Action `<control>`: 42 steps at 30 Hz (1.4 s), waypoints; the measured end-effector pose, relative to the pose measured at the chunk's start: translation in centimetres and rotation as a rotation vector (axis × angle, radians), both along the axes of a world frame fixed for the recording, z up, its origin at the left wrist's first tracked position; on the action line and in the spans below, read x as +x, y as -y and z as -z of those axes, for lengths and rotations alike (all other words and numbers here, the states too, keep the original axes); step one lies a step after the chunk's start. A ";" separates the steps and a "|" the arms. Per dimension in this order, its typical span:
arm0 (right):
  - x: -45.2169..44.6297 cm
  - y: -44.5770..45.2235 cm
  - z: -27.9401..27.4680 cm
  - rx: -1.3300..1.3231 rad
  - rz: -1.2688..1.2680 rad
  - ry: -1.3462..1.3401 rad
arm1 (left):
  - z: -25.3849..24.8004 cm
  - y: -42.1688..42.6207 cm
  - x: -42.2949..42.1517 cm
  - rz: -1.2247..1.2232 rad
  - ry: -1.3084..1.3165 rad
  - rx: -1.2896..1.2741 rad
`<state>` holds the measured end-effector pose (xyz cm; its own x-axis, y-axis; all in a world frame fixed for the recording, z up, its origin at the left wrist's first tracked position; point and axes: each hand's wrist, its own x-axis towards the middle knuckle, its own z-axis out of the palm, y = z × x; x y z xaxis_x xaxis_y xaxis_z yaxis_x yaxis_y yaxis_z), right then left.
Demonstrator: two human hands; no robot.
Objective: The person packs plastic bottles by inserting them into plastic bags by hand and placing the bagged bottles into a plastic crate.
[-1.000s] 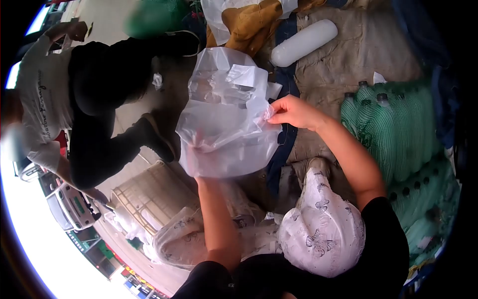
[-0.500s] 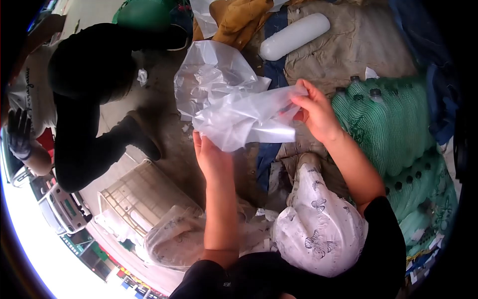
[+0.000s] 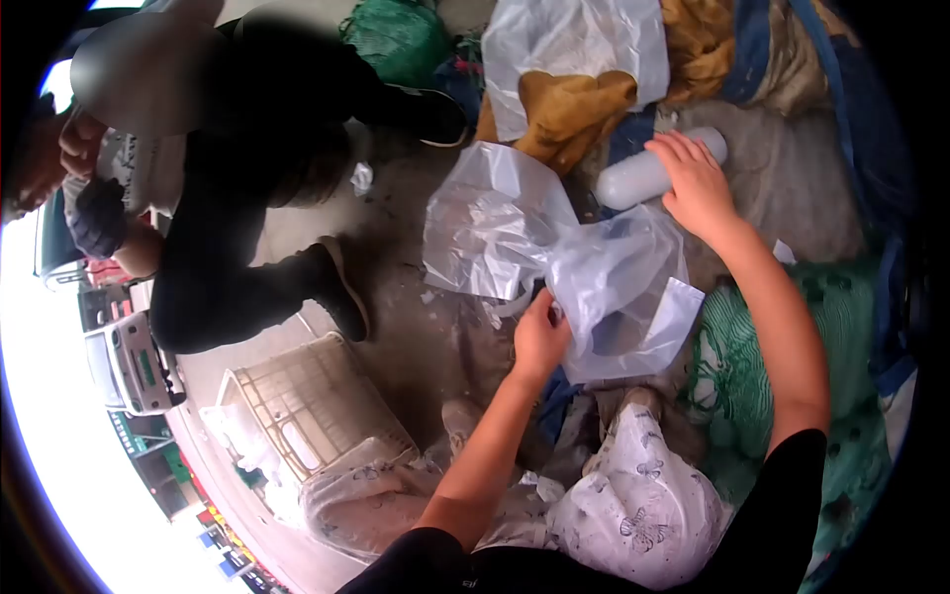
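In the head view my left hand [image 3: 542, 342] is closed on a clear plastic bag [image 3: 618, 272], gripping it at its gathered middle. The bag spreads to both sides of that hand, its right part puffed out. My right hand [image 3: 698, 188] lies over a smooth white cylinder with rounded ends [image 3: 633, 178], fingers curled across its top and thumb on the near side. The cylinder rests on a brown cloth [image 3: 792, 188]. What it is made of I cannot tell.
Another clear plastic sheet [image 3: 574, 40] lies over orange-brown cloth [image 3: 579, 104] ahead. Green netting around bottles [image 3: 752, 366] is at my right. A pale wire-frame crate [image 3: 332, 396] stands at my left. Beyond it another person in dark trousers [image 3: 218, 228] crouches.
My right hand has let go of the bag and moved up and right onto the white cylinder. My left hand still holds the bag, which has opened out. The view has shifted left.
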<state>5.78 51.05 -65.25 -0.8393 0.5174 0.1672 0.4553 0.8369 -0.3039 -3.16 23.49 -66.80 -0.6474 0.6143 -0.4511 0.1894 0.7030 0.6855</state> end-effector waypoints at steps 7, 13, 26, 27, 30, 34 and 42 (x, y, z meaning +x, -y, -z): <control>-1.0 -3.3 4.7 0.034 -0.089 0.234 | 0.4 2.9 2.0 -0.292 0.023 0.028; 2.8 0.0 -1.5 -0.257 0.197 -0.456 | 0.1 2.7 3.7 -0.304 -0.170 0.179; 0.1 17.2 0.9 -0.712 -0.237 -0.134 | -3.0 4.4 1.3 -0.954 0.568 0.643; 0.1 17.4 1.9 -0.650 -0.233 -0.013 | -3.0 5.5 0.4 -0.824 0.603 0.617; 0.3 17.5 2.4 -0.573 -0.287 0.125 | -0.7 8.7 -1.3 -0.868 0.872 0.626; -0.3 17.8 0.0 -0.528 -0.325 0.367 | 1.0 7.4 -0.9 -0.974 0.376 0.602; 1.6 12.9 -0.2 -0.230 -0.405 0.700 | -7.5 6.6 -2.8 -0.655 0.381 0.875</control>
